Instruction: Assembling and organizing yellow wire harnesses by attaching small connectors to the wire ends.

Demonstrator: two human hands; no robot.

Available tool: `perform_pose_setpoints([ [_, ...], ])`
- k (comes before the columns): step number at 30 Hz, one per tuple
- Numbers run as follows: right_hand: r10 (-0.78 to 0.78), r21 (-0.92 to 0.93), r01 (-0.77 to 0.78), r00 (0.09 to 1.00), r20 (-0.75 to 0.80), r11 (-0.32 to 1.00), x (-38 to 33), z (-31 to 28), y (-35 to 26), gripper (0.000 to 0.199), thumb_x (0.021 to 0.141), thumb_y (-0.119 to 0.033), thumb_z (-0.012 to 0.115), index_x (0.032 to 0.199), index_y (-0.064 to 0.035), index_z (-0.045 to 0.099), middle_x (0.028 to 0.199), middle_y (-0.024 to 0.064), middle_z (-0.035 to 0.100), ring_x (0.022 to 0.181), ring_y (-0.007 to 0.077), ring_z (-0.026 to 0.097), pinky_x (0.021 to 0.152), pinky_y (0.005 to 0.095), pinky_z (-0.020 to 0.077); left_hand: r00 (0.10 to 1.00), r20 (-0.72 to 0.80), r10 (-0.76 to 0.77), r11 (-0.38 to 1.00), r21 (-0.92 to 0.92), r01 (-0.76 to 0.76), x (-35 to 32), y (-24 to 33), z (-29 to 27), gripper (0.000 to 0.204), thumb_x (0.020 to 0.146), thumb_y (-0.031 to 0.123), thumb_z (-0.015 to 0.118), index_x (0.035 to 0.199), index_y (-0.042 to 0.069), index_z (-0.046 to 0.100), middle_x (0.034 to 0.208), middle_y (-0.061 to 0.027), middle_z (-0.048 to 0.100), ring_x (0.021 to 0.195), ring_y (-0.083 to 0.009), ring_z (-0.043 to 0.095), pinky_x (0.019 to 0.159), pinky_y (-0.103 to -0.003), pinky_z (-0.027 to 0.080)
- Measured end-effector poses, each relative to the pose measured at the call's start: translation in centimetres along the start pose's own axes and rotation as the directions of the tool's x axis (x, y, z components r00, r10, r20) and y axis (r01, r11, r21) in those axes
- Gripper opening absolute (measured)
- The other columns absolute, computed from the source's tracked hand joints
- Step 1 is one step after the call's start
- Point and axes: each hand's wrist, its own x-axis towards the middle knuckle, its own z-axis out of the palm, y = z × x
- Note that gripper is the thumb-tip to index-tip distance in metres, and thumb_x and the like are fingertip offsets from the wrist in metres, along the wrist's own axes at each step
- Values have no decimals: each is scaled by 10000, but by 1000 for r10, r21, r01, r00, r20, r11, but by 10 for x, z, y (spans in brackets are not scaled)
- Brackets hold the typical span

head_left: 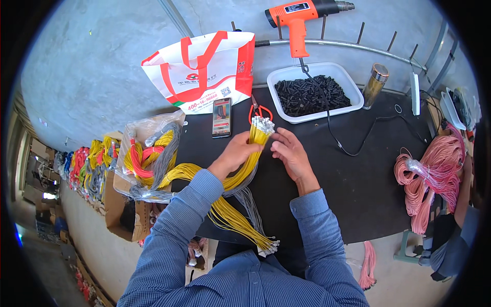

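Note:
My left hand (pixel 239 152) is closed around a bundle of yellow wires (pixel 260 137) just below its top end. White connectors (pixel 263 124) cluster at that end, facing up. Half curled, my right hand (pixel 291 154) is beside the bundle's right side, its fingertips close to the wires; whether they touch I cannot tell. From my left hand the yellow wires hang down toward my lap, mixed with grey wires (pixel 249 204). Their lower ends (pixel 268 245), also with white connectors, lie over the table's near edge.
Red-handled pliers (pixel 261 113), a phone (pixel 221 118) and a white-and-red bag (pixel 204 71) are behind my hands. A white tub (pixel 353 105) holds black tubes, beneath an orange heat gun (pixel 295 25). A bottle (pixel 376 86) and pink wire bundles (pixel 427 179) are rightward; boxed wires (pixel 153 148), left.

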Motion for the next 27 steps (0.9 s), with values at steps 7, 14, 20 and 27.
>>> perform_pose_setpoints([
  [7, 36, -55, -41, 995, -90, 998, 7, -3, 12, 125, 944, -91, 738, 1062, -65, 709, 901, 12, 720, 734, 93, 630, 639, 237, 488, 996, 68, -59, 994, 95, 53, 8, -14, -12, 222, 948, 91, 668, 1127, -37, 693, 988, -59, 684, 871, -125, 613, 811, -291, 493],
  [14, 71, -20, -74, 989, -129, 997, 7, -6, 12, 97, 948, -97, 728, 1034, -66, 695, 931, 22, 713, 735, 95, 613, 661, 242, 481, 998, -27, -52, 970, -240, 44, 3, -7, -5, 305, 927, 78, 714, 1205, -30, 649, 1055, -59, 685, 922, -136, 620, 861, -299, 498],
  [20, 11, -52, -15, 997, -78, 999, 7, -1, 14, 268, 874, -105, 815, 1107, -57, 693, 1007, 13, 701, 827, 79, 610, 694, 262, 487, 988, 107, -112, 982, -137, 126, 11, -7, -7, 445, 934, 108, 752, 1337, 6, 593, 1204, -61, 681, 1104, -155, 625, 1022, -336, 465],
  [27, 24, 34, -20, 993, -118, 999, 4, 8, 11, 212, 900, -63, 771, 1091, -32, 685, 929, 12, 694, 794, 123, 656, 752, 282, 537, 965, 247, -86, 986, -118, 118, 14, -16, -12, 388, 955, 148, 734, 1293, -15, 635, 1190, -79, 696, 1090, -179, 643, 998, -326, 482],
])
